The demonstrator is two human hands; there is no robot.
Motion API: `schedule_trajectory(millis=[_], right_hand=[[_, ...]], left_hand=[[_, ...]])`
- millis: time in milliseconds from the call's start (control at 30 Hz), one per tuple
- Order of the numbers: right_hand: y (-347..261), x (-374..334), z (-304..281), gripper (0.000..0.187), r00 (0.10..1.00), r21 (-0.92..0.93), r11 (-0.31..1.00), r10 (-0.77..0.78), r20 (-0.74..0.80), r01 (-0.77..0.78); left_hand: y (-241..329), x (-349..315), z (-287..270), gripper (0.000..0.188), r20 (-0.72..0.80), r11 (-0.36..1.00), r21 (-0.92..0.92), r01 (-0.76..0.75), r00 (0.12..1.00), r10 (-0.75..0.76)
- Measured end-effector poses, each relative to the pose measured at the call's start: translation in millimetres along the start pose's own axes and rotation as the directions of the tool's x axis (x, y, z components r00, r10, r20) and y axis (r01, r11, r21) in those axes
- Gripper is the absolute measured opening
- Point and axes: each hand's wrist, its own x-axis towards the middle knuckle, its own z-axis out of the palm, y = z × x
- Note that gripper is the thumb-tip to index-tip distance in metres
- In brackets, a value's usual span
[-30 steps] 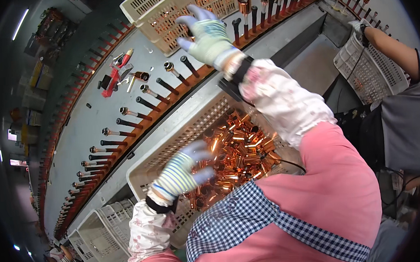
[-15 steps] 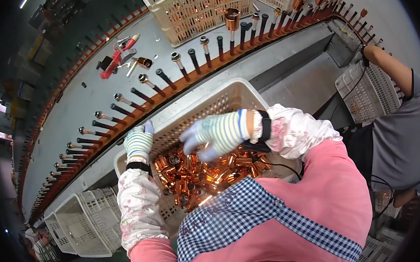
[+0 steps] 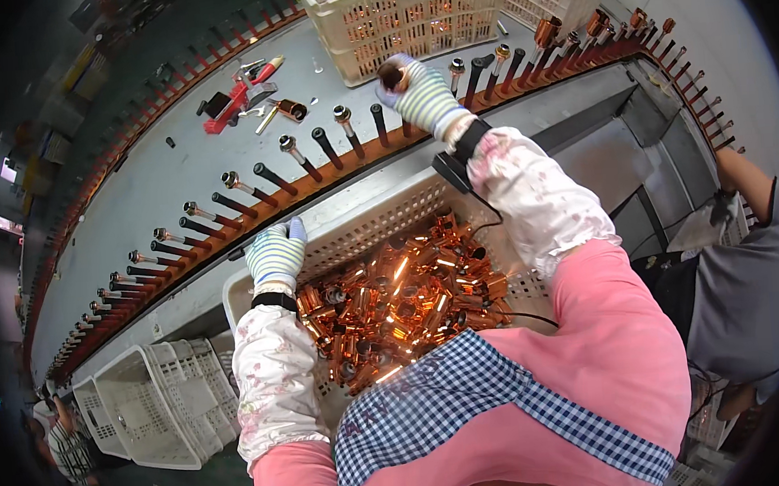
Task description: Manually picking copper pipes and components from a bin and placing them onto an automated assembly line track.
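My right hand (image 3: 422,94), in a striped glove, reaches over the row of pegs and is closed around a copper cup (image 3: 391,74), whose dark round mouth shows at the fingers. My left hand (image 3: 277,255), gloved alike, is closed over the far left rim of a white plastic basket (image 3: 387,211), beside the machine's edge. Inside the basket, in front of me, lies a heap of shiny copper fittings (image 3: 407,296).
A curved conveyor carries upright pegs (image 3: 274,177), some with metal tops. Red tools (image 3: 234,108) and a loose copper cup (image 3: 292,111) lie on its grey top. Behind stands a cream crate (image 3: 410,20); stacked baskets (image 3: 153,408) are at left. A co-worker (image 3: 739,264) is at right.
My right hand has moved from above the copper heap up to the pegs and taken hold of the copper cup there. My left hand stays at the basket rim. The view has shifted slightly.
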Motion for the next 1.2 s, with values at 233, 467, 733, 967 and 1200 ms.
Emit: schedule_trajectory(millis=[233,467,733,967,1200], right_hand=[[-72,-87,-19,0.092,0.873,0.296,0.877,0.231,0.430,-0.379],[-50,-143,-39,0.104,0.794,0.602,0.550,0.211,0.570,-0.578],[-45,-147,-58,0.089,0.726,0.710,0.156,0.167,0.667,-0.687],[-43,-147,-54,0.070,0.708,0.688,0.179,0.267,0.654,-0.703],[-20,-145,-51,0.064,0.713,0.741,-0.078,0.219,0.666,-0.667]], left_hand=[[0,6,-6,0.054,-0.006,1.000,-0.006,0.004,1.000,-0.004],[4,7,-4,0.054,0.018,0.998,0.025,0.050,0.999,-0.050],[6,4,7,0.054,-0.014,0.998,0.047,0.049,0.999,-0.048],[4,5,1,0.053,-0.036,0.999,0.018,0.034,0.999,-0.033],[6,6,0,0.053,-0.022,0.999,0.037,0.038,0.999,-0.037]])
